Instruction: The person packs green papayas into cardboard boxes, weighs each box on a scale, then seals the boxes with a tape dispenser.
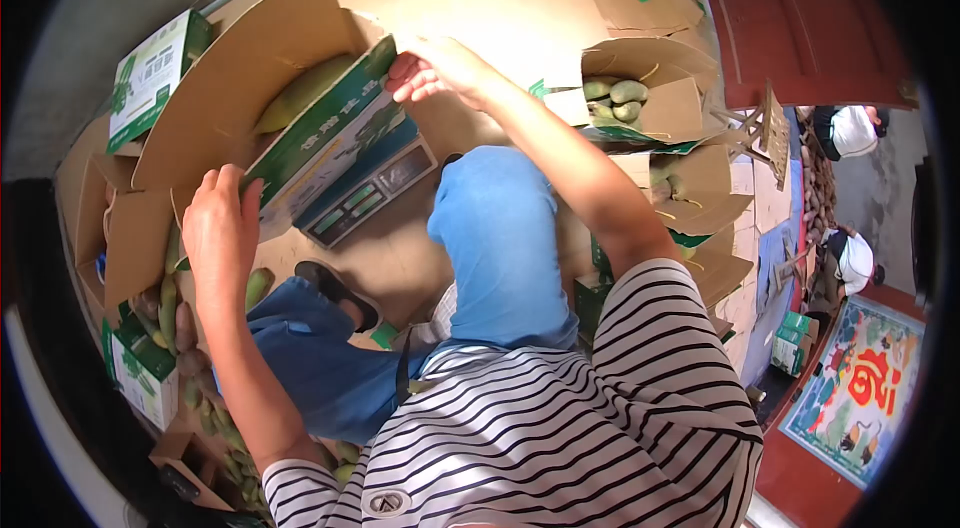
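Observation:
An open cardboard box [330, 143] with a green printed front panel stands tilted in the view on a digital scale [370, 193] before my knees. Inside it lies a long yellow-green fruit or vegetable [305, 93], partly hidden by the panel. My left hand [218, 228] is at the box's left front corner, thumb and fingers around the cardboard edge. At the right end, my right hand [425, 73] has curled fingers against the box's upper corner; the exact contact is partly hidden. A tall cardboard flap [235, 78] rises behind the produce.
Open boxes with green oval produce [625, 100] stand to the right. Long green and brown produce [180, 328] lies on the left floor near a printed carton [145, 373]. Another white-green carton [155, 78] sits at back left. Two people [850, 133] are at far right.

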A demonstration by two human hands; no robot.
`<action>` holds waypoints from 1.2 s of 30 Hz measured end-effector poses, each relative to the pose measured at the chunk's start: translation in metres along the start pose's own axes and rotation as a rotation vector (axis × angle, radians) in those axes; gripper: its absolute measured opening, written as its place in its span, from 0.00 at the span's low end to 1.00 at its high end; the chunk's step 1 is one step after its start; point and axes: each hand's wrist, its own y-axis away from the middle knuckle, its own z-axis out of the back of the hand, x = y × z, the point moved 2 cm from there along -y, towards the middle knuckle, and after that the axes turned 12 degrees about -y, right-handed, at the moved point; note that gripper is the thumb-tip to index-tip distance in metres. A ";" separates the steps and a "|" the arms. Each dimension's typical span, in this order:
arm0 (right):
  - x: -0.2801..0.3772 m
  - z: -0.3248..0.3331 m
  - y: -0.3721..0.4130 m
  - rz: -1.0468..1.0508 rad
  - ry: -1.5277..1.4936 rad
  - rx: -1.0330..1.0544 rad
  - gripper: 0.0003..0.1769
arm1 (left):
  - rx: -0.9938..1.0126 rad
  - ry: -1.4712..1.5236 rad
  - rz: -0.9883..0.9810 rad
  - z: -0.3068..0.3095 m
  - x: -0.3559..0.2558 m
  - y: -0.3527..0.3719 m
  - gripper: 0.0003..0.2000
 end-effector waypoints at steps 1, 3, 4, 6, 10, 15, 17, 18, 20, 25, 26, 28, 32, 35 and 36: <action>0.000 -0.002 -0.006 0.117 0.179 -0.093 0.20 | 0.032 -0.018 0.026 -0.002 0.002 -0.003 0.10; -0.016 0.001 -0.017 0.458 0.520 -0.216 0.17 | -0.034 -0.044 0.040 -0.009 0.005 -0.007 0.10; -0.011 -0.004 -0.011 0.510 0.617 -0.255 0.17 | -0.068 -0.053 0.037 -0.014 0.006 -0.009 0.10; -0.008 -0.007 -0.003 0.553 0.718 -0.266 0.17 | -0.103 -0.082 0.017 -0.021 0.010 -0.013 0.16; -0.019 0.009 0.003 0.508 0.681 -0.155 0.19 | -0.133 -0.153 0.054 -0.028 0.007 -0.020 0.25; -0.015 0.081 0.068 0.549 1.161 -0.320 0.19 | -0.249 -0.211 -0.048 -0.025 -0.011 -0.017 0.30; -0.008 0.135 0.107 0.206 1.489 -0.471 0.16 | -0.222 -0.164 -0.068 -0.019 -0.019 -0.013 0.30; -0.013 0.166 0.125 0.165 1.498 -0.582 0.22 | -0.191 -0.116 -0.071 -0.016 -0.023 -0.011 0.29; -0.007 0.190 0.158 -0.469 1.568 -0.543 0.27 | -0.112 0.004 -0.069 -0.012 -0.031 -0.009 0.26; -0.019 0.206 0.159 -0.647 1.397 -0.136 0.28 | -0.087 0.063 -0.087 -0.004 -0.040 -0.012 0.12; -0.021 0.209 0.156 -0.677 1.388 -0.100 0.27 | -0.091 0.058 -0.099 -0.003 -0.040 -0.013 0.10; -0.031 0.218 0.157 -0.706 1.400 0.007 0.18 | -0.084 0.036 -0.122 0.000 -0.040 -0.016 0.09; -0.060 0.210 0.178 -0.593 1.561 0.093 0.12 | -0.047 0.054 -0.107 0.000 -0.043 -0.019 0.08; -0.067 0.211 0.180 -0.638 1.507 0.104 0.11 | -0.015 0.034 -0.085 -0.002 -0.046 -0.023 0.16; -0.065 0.209 0.179 -0.626 1.512 0.100 0.12 | -0.034 0.012 -0.085 -0.004 -0.050 -0.025 0.18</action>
